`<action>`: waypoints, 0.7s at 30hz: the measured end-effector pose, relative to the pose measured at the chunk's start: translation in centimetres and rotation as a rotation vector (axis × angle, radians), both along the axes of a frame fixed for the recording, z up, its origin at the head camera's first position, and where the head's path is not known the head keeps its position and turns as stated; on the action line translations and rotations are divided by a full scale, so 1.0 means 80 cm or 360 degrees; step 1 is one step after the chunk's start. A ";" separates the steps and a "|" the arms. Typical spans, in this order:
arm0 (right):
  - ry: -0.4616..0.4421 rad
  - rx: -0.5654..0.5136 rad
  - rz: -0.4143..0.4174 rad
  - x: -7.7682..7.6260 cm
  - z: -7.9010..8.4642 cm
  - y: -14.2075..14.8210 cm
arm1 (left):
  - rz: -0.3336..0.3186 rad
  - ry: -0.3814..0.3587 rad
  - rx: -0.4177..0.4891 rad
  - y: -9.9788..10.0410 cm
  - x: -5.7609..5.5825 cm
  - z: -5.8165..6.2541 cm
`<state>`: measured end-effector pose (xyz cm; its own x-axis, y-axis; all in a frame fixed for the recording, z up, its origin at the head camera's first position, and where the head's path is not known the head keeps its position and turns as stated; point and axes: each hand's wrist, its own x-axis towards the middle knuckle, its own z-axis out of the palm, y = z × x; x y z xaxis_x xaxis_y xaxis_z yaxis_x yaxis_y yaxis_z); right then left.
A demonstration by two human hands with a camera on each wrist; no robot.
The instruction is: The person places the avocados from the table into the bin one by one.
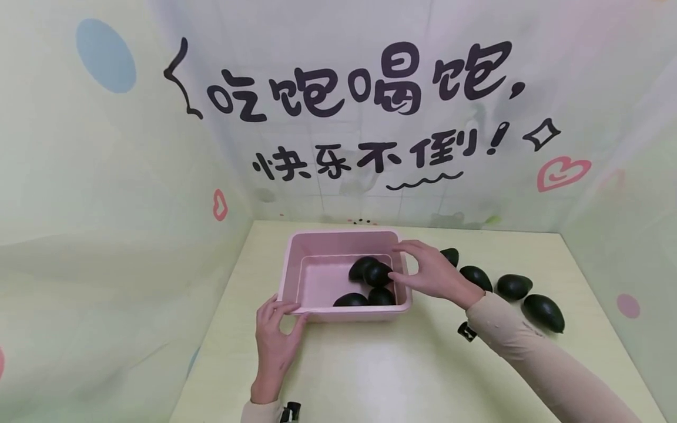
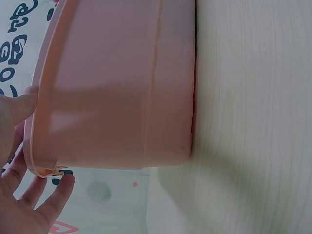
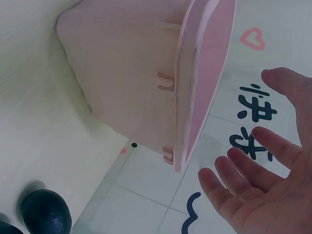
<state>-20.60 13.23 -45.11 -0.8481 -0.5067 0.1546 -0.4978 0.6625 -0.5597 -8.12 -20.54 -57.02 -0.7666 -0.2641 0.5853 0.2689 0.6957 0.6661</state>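
Note:
A pink plastic bin (image 1: 322,282) stands on the table with several dark avocados (image 1: 378,274) gathered toward its right side. My left hand (image 1: 278,329) grips the bin's front left corner, thumb on the front rim and fingers around the corner. The left wrist view shows that thumb (image 2: 25,105) against the rim. My right hand (image 1: 436,273) hangs over the bin's right rim, fingers spread apart. Nothing lies in its palm in the right wrist view, where the bin's outer wall (image 3: 126,73) faces it. In the head view its thumb tip overlaps the uppermost avocado's edge.
Right of the bin, more avocados (image 1: 543,312) lie loose on the pale wooden table (image 1: 370,376), one partly hidden behind my right hand. Printed cloth walls (image 1: 338,205) close off the back and both sides. Small black devices (image 1: 467,332) sit at my wrists.

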 end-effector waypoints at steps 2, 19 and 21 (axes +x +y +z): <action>0.0015 -0.0027 -0.0006 0.001 0.001 0.002 | -0.0003 0.0005 0.0003 -0.001 0.000 0.000; -0.0032 -0.0166 -0.0114 0.022 -0.010 0.025 | 0.0000 0.0012 0.0017 -0.002 0.000 -0.002; -0.0033 -0.0173 -0.0129 0.023 -0.013 0.028 | 0.0000 0.0006 0.0020 -0.002 0.000 -0.002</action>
